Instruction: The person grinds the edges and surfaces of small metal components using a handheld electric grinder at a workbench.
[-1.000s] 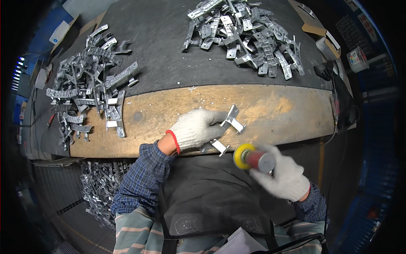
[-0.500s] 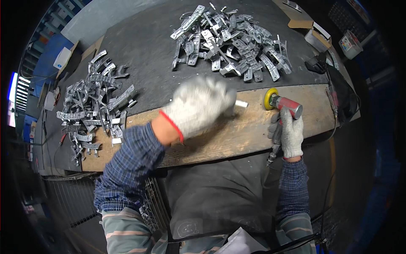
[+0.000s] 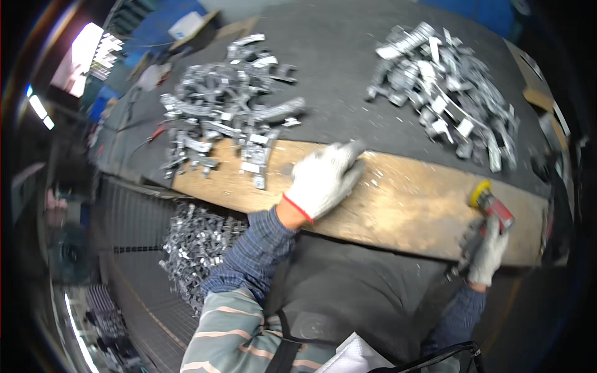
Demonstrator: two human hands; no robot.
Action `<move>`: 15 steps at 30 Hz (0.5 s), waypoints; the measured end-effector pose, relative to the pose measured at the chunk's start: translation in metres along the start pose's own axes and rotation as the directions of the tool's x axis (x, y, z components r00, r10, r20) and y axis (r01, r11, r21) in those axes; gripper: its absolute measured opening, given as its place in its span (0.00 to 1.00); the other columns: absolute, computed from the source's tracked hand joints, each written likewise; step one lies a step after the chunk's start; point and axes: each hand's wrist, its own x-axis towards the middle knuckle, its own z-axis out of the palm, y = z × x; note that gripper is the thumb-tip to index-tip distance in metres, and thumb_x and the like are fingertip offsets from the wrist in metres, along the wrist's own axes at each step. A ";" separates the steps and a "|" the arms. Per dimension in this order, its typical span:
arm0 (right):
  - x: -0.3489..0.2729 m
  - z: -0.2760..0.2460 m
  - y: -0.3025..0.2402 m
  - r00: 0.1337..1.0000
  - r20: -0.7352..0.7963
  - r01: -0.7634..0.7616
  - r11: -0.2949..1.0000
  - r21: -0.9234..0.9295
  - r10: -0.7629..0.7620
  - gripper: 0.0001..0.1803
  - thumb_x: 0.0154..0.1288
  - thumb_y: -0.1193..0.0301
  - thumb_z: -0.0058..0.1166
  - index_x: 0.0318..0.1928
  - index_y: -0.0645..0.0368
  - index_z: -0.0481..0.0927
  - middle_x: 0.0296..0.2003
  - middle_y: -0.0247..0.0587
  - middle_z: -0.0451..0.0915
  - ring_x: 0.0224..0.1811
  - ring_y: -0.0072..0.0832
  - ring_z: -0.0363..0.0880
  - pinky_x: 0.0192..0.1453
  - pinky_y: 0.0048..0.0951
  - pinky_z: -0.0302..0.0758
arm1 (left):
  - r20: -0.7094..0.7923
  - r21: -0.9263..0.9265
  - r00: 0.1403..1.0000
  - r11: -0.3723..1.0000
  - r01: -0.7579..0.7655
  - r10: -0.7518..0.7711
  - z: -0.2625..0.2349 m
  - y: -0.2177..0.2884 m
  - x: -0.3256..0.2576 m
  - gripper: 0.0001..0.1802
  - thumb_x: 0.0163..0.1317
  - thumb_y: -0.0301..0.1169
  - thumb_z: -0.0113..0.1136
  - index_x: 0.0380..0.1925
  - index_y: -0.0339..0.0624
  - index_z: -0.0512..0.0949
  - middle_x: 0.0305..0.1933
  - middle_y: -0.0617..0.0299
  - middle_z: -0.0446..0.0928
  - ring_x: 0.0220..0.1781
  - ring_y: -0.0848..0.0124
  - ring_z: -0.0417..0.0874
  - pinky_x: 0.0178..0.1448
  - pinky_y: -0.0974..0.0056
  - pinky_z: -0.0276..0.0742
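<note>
My left hand (image 3: pixel 326 179), in a white knitted glove with a red cuff edge, hovers over the wooden board (image 3: pixel 398 214). Its fingers stretch forward with the thumb apart, and I see no part between them; the fingertips are grey and slightly smeared. To the right, my right hand (image 3: pixel 489 253), gloved too, grips a small sander (image 3: pixel 496 211) with a red body and a round yellow pad. The pad is raised near the board's right end. Just left of my left hand, a heap of grey metal brackets (image 3: pixel 227 102) spills onto the board.
A second heap of metal brackets (image 3: pixel 451 93) lies on the dark mat (image 3: pixel 329 62) at the far right. Below the table's left edge, many small metal pieces (image 3: pixel 196 248) are piled. An open cardboard box (image 3: pixel 194 30) stands at the back left.
The view has swung left, so the table appears shifted right. My left hand's fist has loosened, and the pale piece at it no longer shows. The sander stays in my right hand.
</note>
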 end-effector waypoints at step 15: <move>0.011 -0.002 0.022 0.999 0.023 0.022 1.000 0.006 -0.022 0.20 0.88 0.53 0.58 0.60 0.56 0.76 0.29 0.34 0.82 0.19 0.23 0.80 0.18 0.25 0.74 | -0.143 0.609 0.935 0.716 0.343 -0.325 -0.052 -0.131 -0.069 0.29 0.66 0.38 0.74 0.63 0.42 0.75 0.47 0.44 0.85 0.44 0.44 0.90 0.48 0.41 0.86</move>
